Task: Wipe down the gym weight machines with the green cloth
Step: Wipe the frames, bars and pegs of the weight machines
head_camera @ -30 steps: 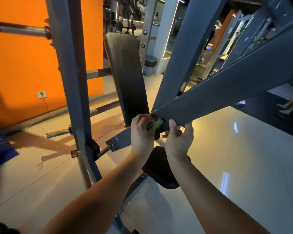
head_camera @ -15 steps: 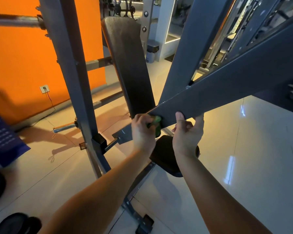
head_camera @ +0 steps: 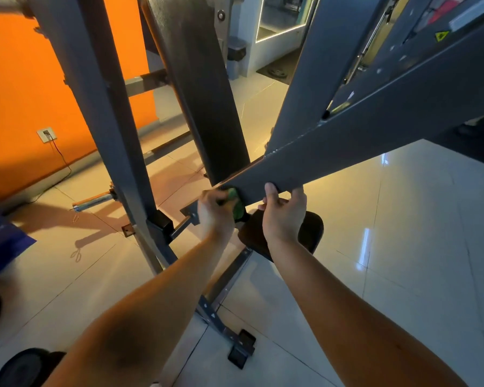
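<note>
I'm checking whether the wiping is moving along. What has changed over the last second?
The right hand slid a little right along the lower edge of the slanted beam, away from the left hand, and now grips it with the thumb up on its face. The left hand still holds the green cloth at the beam's low end.

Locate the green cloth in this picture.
In the head view, just left of centre, the green cloth is bunched in the left hand at the lower end of the slanted grey metal beam, beside the right hand.
</note>
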The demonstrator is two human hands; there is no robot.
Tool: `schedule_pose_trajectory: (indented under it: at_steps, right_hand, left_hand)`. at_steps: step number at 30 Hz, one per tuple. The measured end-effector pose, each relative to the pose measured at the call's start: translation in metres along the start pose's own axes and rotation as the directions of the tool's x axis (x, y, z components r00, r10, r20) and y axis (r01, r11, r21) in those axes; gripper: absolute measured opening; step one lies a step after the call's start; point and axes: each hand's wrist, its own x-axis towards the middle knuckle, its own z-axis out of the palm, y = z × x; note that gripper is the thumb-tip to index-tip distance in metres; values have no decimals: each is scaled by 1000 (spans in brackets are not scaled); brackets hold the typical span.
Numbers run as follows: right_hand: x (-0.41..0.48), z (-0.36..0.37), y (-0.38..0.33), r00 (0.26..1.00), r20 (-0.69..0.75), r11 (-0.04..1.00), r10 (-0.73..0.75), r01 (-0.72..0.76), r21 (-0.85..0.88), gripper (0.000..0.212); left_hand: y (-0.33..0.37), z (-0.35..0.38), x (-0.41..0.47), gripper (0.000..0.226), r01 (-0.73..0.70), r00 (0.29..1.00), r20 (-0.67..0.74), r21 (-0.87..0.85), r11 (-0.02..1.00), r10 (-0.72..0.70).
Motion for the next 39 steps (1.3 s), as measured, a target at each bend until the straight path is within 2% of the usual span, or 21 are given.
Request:
schedule_pose_trajectory:
  at_steps: [3,6,9,12,15,17,20,22,24,26,28,30,33,35,39]
  right_hand:
    - [-2,-3,0,1000,-4,998,-22,22,-61,42]
    - [3,-7,4,999,-2,996,-46,45,-83,38]
    - [3,-3,12,998,14,995,-57,58,-85,26]
    - [-7,9,21,998,68,999,-1,4,-46,26]
    - [-18,21,19,995,79,998,63,-64,10,30]
    - [-18,27,16,994,68,996,83,-86,37,29]
    - [-15,34,19,994,41,992,103,-105,63,29]
    - [-17,39,24,995,20,994,101,-102,33,31]
    - [-19,44,27,994,-12,994,108,-108,21,35]
    - [-17,48,29,992,-38,991,124,-122,57,37]
    - [-14,50,35,989,-62,989,131,-127,72,39]
    - [-10,51,40,992,-60,992,108,-104,65,38]
    - [-11,50,45,997,-52,997,65,-62,55,35]
    - [-14,51,44,998,-52,998,35,-32,57,36]
    - [-23,66,38,993,-51,990,102,-97,103,54]
  left_hand:
    - [15,10,-23,20,-271,958,108,44,962,265]
    - [12,10,-14,24,-299,950,107,24,954,295]
    - [-13,6,4,13,-195,976,104,8,981,193]
    - [-43,-3,30,17,30,999,25,1,1000,-30]
    - [-51,-9,46,14,270,961,-41,-101,958,-275]
    - [-43,-5,40,13,299,949,-63,-133,945,-309]
    - [-32,4,19,13,40,998,-40,-16,999,-40]
    - [-31,9,11,13,-124,992,-1,30,992,124]
    - [-35,13,12,17,-164,986,-14,36,986,164]
    - [-47,13,23,18,-93,995,-36,39,995,94]
    - [-65,10,42,17,75,995,-78,55,996,-70]
    - [-80,5,63,15,247,964,-107,34,968,-242]
    - [-89,2,75,12,375,917,-127,-48,926,-378]
    - [-86,7,65,11,338,932,-128,-34,940,-340]
    - [-77,19,35,11,36,998,-44,67,997,-33]
